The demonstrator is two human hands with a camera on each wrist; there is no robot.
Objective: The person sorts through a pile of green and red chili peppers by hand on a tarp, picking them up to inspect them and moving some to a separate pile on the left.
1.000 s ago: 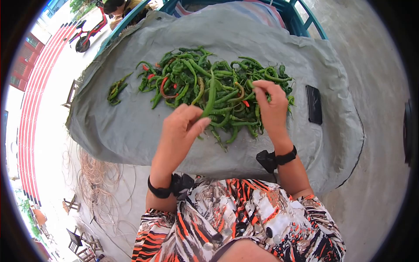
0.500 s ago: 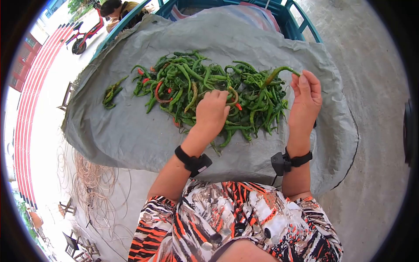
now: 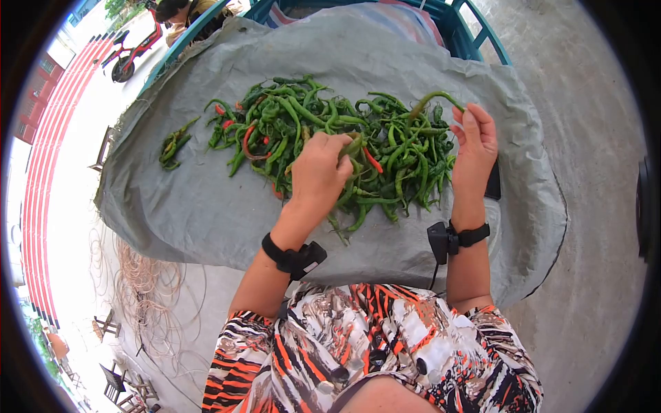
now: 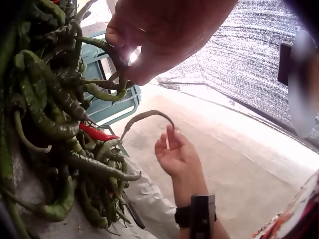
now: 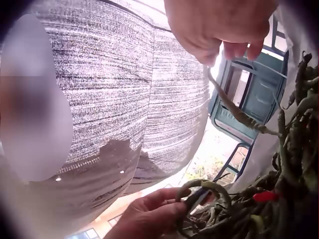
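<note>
A heap of green chili peppers (image 3: pixel 282 113), with a few red ones, lies on a grey tarp (image 3: pixel 206 206). My right hand (image 3: pixel 475 148), at the heap's right side, pinches one end of a long, curved green chili pepper (image 3: pixel 430 96); its other end hangs toward the heap. Over the middle of the heap, my left hand (image 3: pixel 318 172) holds a curled chili pepper (image 5: pixel 219 186) between thumb and fingers, as the right wrist view shows. A red chili pepper (image 3: pixel 373 160) lies just right of that hand.
A small separate bunch of chili peppers (image 3: pixel 175 146) lies left of the heap. Behind my right wrist, a black phone (image 3: pixel 493 182) is partly hidden. The tarp covers a teal cart (image 3: pixel 475 31). A person (image 3: pixel 184 17) is at the far left.
My right hand has lifted a chili pepper out to the right. The left hand, earlier with a long green chili pepper, moved over the middle, took a curled one and drew slightly left.
</note>
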